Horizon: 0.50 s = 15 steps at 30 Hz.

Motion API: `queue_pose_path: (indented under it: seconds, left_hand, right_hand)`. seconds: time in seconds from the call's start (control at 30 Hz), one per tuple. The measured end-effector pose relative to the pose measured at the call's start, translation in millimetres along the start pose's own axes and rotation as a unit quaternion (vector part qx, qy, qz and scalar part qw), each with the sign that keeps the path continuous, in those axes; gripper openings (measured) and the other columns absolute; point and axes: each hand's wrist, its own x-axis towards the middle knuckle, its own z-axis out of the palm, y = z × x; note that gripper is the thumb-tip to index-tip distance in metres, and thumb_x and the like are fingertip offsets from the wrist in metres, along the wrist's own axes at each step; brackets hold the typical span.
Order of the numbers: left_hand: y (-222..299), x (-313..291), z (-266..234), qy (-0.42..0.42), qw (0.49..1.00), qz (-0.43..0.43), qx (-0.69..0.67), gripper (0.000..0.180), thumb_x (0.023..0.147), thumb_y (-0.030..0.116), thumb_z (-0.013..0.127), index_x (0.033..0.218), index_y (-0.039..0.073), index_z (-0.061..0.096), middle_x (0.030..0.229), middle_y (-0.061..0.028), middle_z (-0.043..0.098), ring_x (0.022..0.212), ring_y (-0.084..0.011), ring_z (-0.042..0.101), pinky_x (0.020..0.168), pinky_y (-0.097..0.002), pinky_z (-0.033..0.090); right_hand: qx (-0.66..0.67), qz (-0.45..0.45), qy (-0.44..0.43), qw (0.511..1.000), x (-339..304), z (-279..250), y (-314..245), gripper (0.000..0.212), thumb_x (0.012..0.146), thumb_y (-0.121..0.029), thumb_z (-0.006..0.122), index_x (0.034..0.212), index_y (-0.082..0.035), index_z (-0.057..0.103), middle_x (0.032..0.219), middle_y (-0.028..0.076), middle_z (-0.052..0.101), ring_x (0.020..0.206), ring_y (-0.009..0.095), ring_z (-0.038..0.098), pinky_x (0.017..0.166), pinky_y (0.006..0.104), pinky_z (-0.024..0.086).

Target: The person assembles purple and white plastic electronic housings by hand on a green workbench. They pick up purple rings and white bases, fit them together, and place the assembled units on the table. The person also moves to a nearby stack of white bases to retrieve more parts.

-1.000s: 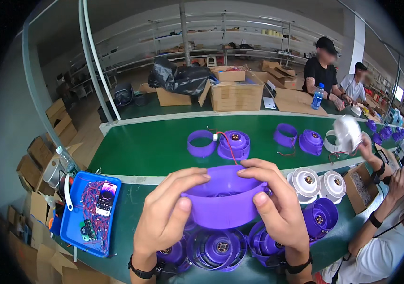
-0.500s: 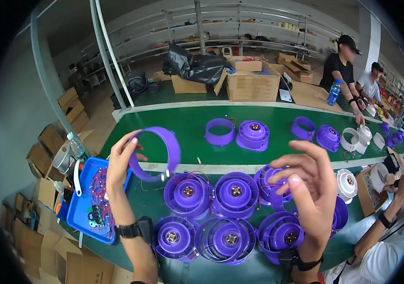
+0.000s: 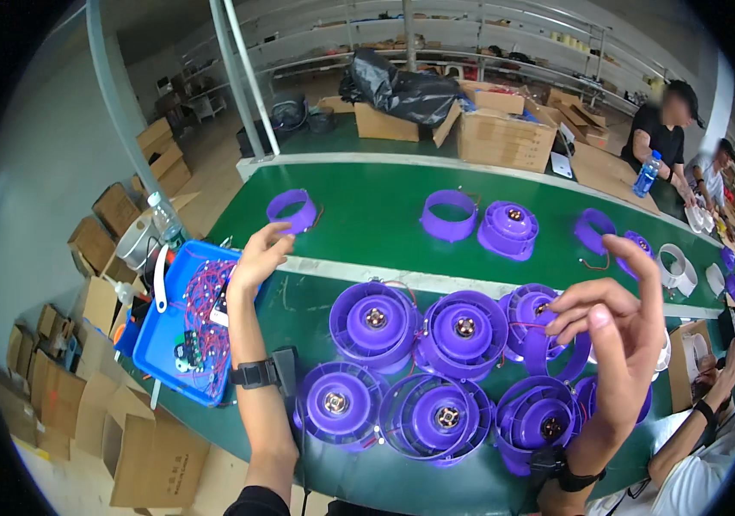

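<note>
My left hand [image 3: 261,258] is open, its fingers stretched toward a purple plastic ring [image 3: 292,211] that sits on the green surface beyond; the hand holds nothing. Loosely bent and apart, the fingers of my right hand [image 3: 612,314] hover above the purple parts with nothing seen in them. Below it, a tilted purple ring [image 3: 570,361] leans among the round purple fan housings. Several such housings, like this one [image 3: 374,318] with a metal-coloured centre, stand in two rows before me. Another loose ring [image 3: 391,427] overlaps a front housing. My right hand and wrist hide some parts behind them.
Left of my forearm lies a blue tray [image 3: 156,335] with red wires and a small circuit board. Across the green surface are another purple ring [image 3: 449,225] and a housing [image 3: 507,232]. Cardboard boxes [image 3: 505,142] stand behind. Co-workers [image 3: 660,129] work at the right.
My left hand has set the purple ring down on the far green surface and let go. The view has shifted, and my right hand's fingers are more bent.
</note>
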Motion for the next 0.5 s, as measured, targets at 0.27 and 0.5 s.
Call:
queue_pose_path:
  seconds: [0.27, 0.5]
  left_hand:
    - [87.5, -169.6, 21.8, -0.241, 0.900, 0.126, 0.341, 0.091, 0.081, 0.061, 0.071, 0.140, -0.004, 0.047, 0.134, -0.0312, 0.055, 0.127, -0.0431, 0.053, 0.107, -0.0464, 0.044]
    - [65.0, -256.9, 74.7, -0.125, 0.886, 0.042, 0.446, 0.099, 0.063, 0.047, 0.088, 0.144, 0.012, 0.041, 0.146, -0.0287, 0.036, 0.139, -0.0529, 0.031, 0.111, -0.0601, 0.034]
  right_hand:
    - [-0.043, -0.040, 0.027, 0.998, -4.6, -12.8, -4.6, 0.054, 0.093, -0.014, 0.055, 0.139, 0.008, 0.038, 0.085, 0.016, 0.069, 0.068, 0.016, 0.065, 0.064, 0.0238, 0.051]
    - [-0.069, -0.058, -0.009, 0.996, -8.7, -19.1, -6.2, 0.051, 0.096, -0.019, 0.053, 0.137, 0.008, 0.042, 0.084, 0.016, 0.067, 0.068, 0.017, 0.065, 0.064, 0.0260, 0.053]
